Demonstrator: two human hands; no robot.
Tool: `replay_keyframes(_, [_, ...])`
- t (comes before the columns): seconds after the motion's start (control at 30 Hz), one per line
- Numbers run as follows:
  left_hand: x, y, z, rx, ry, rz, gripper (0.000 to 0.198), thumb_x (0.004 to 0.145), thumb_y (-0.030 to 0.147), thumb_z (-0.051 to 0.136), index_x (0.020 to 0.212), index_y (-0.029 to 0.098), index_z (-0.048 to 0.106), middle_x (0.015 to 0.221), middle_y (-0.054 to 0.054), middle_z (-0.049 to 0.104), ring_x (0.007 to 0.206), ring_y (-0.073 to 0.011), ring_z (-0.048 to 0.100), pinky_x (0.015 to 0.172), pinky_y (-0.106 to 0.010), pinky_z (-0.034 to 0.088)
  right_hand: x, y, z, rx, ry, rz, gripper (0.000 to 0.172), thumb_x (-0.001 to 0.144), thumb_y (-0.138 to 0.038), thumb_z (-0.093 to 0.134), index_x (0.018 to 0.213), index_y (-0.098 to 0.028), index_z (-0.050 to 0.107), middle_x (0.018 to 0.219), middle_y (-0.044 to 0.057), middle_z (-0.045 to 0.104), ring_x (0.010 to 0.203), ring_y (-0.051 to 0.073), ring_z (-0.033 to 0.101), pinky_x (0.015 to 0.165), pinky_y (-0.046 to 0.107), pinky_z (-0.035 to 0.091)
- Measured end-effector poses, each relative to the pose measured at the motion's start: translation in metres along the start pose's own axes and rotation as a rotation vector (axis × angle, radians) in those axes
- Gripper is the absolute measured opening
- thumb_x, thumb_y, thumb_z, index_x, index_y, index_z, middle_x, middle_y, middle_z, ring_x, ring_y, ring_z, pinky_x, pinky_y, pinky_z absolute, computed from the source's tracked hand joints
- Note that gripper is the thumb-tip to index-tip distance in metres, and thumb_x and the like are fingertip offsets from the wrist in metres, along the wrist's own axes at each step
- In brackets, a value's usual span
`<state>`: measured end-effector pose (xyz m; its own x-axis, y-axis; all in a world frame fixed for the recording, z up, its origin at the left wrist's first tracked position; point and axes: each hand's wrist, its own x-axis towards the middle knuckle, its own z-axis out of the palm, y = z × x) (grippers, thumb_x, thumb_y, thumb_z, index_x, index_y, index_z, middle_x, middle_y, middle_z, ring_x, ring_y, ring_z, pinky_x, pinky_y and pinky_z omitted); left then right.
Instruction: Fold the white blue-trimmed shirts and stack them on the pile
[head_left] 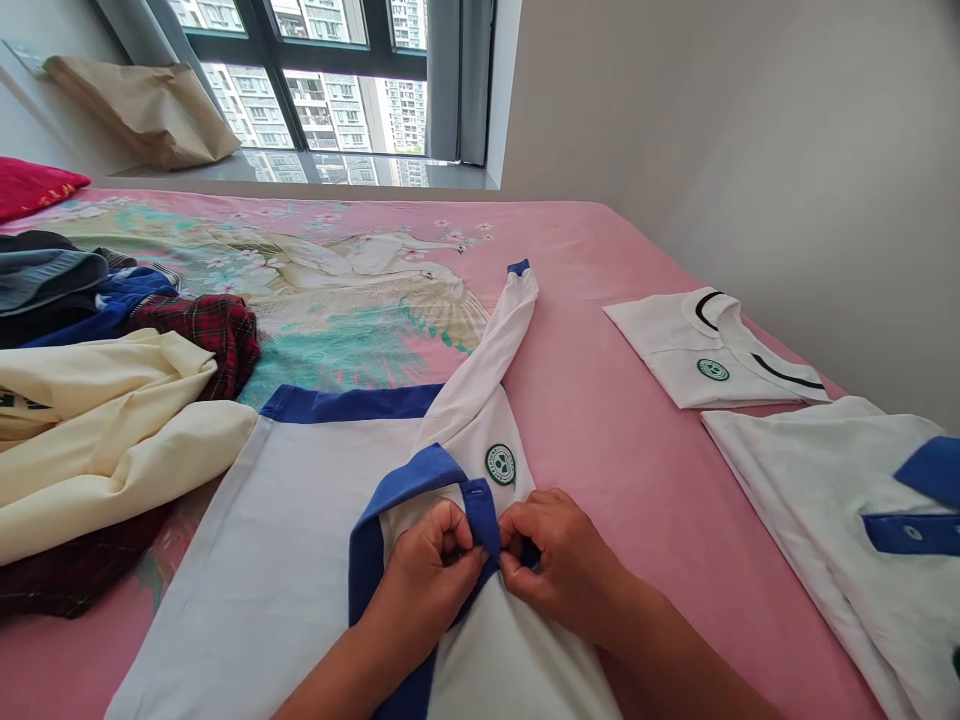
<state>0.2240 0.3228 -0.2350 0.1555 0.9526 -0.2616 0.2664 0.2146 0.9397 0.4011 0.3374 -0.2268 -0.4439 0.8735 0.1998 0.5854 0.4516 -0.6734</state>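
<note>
A white polo shirt point(247, 540) with a blue collar, blue hem band and a round green badge lies spread on the bed in front of me. One long sleeve stretches away from me, ending in a blue cuff. At the blue placket below the collar, my left hand point(431, 565) pinches the fabric between thumb and fingers. My right hand point(562, 560) pinches the same blue placket from the right side, close to the left fingertips. Any button between the fingers is hidden. A buttonhole shows on the placket just above.
Two folded white shirts, one with black trim point(675, 345) and one with a blue collar point(810, 500), lie on the right. Loose clothes point(112, 400) are heaped on the left. A pink patterned sheet point(600, 440) covers the bed. A brown paper bag point(150, 110) rests by the window.
</note>
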Motion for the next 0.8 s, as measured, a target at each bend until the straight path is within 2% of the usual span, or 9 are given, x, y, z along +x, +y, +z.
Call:
replay_keyframes(0.1, [-0.001,0.008,-0.001,-0.016,-0.03,0.004,0.023,0.069,0.02,0.061,0.07,0.021,0.039,0.061,0.007,0.047,0.056,-0.0073,0.042,0.053,-0.019,0.035,-0.002,0.0,0.002,-0.012,0.007,0.004,0.012,0.065,-0.011,0.058,0.07,-0.021,0.053,0.065,-0.002,0.059,0.067,0.014,0.05,0.07,0.029,0.035])
replay_keyframes(0.37, [-0.001,0.01,0.003,-0.01,0.019,-0.029,0.022,0.07,0.021,0.06,0.077,0.023,0.04,0.057,0.009,0.049,0.054,-0.0079,0.044,0.051,-0.018,0.035,-0.004,0.001,0.0,0.009,-0.014,-0.026,0.011,0.071,-0.01,0.058,0.074,-0.021,0.054,0.069,-0.002,0.061,0.07,0.014,0.051,0.072,0.029,0.035])
replay_keyframes(0.6, [0.0,0.01,0.004,-0.031,0.038,-0.076,0.024,0.069,0.018,0.058,0.084,0.024,0.04,0.053,0.011,0.044,0.048,-0.0068,0.037,0.046,-0.018,0.029,-0.002,0.002,-0.004,0.033,-0.031,-0.016,0.009,0.073,-0.014,0.06,0.075,-0.021,0.055,0.068,-0.002,0.061,0.07,0.014,0.052,0.073,0.03,0.037])
replay_keyframes(0.8, [0.0,0.005,0.001,-0.078,-0.032,-0.067,0.022,0.072,0.019,0.056,0.085,0.024,0.039,0.054,0.011,0.044,0.048,-0.0065,0.035,0.046,-0.018,0.028,-0.001,0.001,-0.008,0.098,-0.024,0.033,0.01,0.072,-0.012,0.061,0.074,-0.021,0.056,0.067,-0.002,0.06,0.07,0.014,0.053,0.073,0.029,0.038])
